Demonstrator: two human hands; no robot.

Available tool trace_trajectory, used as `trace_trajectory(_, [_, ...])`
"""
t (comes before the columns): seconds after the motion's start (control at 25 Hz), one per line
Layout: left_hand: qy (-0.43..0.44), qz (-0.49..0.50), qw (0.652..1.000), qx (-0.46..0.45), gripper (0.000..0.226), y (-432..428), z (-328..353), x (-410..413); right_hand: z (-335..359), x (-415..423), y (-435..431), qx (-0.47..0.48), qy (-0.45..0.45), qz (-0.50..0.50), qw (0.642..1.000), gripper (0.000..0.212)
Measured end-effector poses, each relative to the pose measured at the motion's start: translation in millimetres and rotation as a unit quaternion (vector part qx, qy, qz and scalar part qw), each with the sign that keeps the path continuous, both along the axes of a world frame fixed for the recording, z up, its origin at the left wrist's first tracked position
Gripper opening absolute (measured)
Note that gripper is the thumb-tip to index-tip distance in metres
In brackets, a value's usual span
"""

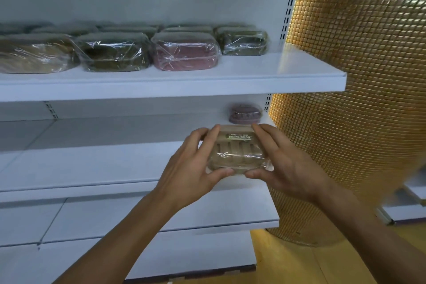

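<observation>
Tan wrapped pack (pixel 237 151): gripped at both ends, left hand (pixel 191 166) and right hand (pixel 285 166), fingers on its far edge and thumbs on its near edge, held over the middle shelf (pixel 103 168) near its right end. Purple pack (pixel 245 113): just behind, on that shelf. Upper shelf (pixel 253 76): rows of wrapped packs, green (pixel 113 52), pink (pixel 185 52), tan (pixel 34 53). Right: gold tiled column (pixel 357 76).
</observation>
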State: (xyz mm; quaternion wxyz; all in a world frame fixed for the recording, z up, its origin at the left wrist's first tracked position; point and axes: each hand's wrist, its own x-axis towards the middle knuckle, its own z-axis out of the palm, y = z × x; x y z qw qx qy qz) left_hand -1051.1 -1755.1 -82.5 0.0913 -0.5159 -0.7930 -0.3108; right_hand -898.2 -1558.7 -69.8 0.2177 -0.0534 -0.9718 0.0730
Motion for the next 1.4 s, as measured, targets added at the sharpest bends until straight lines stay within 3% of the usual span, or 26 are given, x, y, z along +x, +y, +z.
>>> trace_trajectory(0.32, [0.057,-0.032,0.995,0.08,0.089,-5,90,21,97,36,-1,0.056,0.051,-0.007,0.997,0.098])
trace_trajectory(0.56, [0.088,-0.013,0.993,0.074,0.084,30,122,1,127,18,27,0.03,0.05,-0.032,0.998,0.092])
trace_trajectory(0.8, [0.217,0.056,0.973,0.045,0.077,69,131,-20,132,-10,68,0.01,0.035,-0.03,0.999,0.087])
trace_trajectory(0.96, [0.236,0.109,0.964,0.063,0.068,86,137,-34,137,-32,79,-0.017,0.061,-0.031,0.998,0.078])
trace_trajectory(1.4, [0.259,0.141,0.95,0.105,0.056,114,114,-61,141,-92,115,-0.101,0.026,0.025,0.994,0.074])
